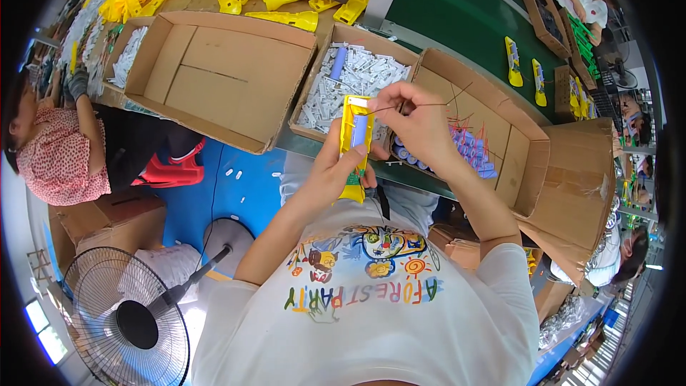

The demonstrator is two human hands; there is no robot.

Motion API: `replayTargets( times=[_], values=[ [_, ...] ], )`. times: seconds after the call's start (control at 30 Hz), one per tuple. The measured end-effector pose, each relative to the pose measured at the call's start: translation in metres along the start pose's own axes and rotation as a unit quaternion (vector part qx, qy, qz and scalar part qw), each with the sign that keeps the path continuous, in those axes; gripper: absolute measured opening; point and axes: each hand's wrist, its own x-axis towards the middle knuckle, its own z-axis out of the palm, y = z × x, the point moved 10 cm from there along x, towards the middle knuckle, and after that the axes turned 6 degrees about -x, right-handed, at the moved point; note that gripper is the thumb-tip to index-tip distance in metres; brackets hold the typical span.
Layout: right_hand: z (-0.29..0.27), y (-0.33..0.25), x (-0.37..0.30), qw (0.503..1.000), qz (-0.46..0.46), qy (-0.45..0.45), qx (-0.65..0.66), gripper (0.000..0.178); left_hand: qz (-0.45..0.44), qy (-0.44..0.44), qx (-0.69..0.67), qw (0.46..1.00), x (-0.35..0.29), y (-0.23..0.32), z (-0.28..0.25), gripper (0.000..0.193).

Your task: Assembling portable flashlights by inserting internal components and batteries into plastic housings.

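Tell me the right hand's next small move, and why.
Probably lay the thin dark wire down into the yellow housing: its long free end sticks out to the right, past the right hand, which seems to pinch it, while the purple cell lies inside the housing and the left hand holds that.

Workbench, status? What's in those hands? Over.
Left hand gripping yellow plastic casing, purple cylindrical battery inside. Right hand at casing's far end, thin dark wire alongside. White plastic pieces in cardboard box beyond.
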Motion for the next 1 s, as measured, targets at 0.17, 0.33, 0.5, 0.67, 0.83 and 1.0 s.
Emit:
replayTargets(
  times=[0.17,0.33,0.5,0.67,0.83,1.0],
  values=[
    [-0.016,-0.033,-0.004,0.986,-0.138,0.029,-0.084,0.014,-0.006,-0.056,-0.053,0.997,0.004,-0.005,0.021,0.048],
    [-0.03,0.007,-0.001,0.993,-0.081,-0.077,-0.048,0.016,-0.067,-0.069,-0.156,0.983,0.019,-0.021,0.057,0.055],
    [-0.046,0.025,0.015,0.987,0.015,-0.125,0.098,0.021,-0.134,-0.078,-0.213,0.965,0.042,-0.015,0.064,0.051],
    [-0.069,0.028,0.025,0.987,-0.005,-0.087,0.138,0.017,-0.144,-0.067,-0.196,0.968,0.064,-0.006,0.073,0.05],
    [-0.08,0.025,0.027,0.992,-0.016,-0.125,0.016,0.026,-0.12,-0.077,-0.114,0.983,0.071,-0.011,0.074,0.052],
    [-0.082,0.023,0.023,0.988,-0.039,-0.126,0.08,0.025,-0.132,-0.137,-0.172,0.967,0.061,-0.01,0.078,0.055]
  ],
)
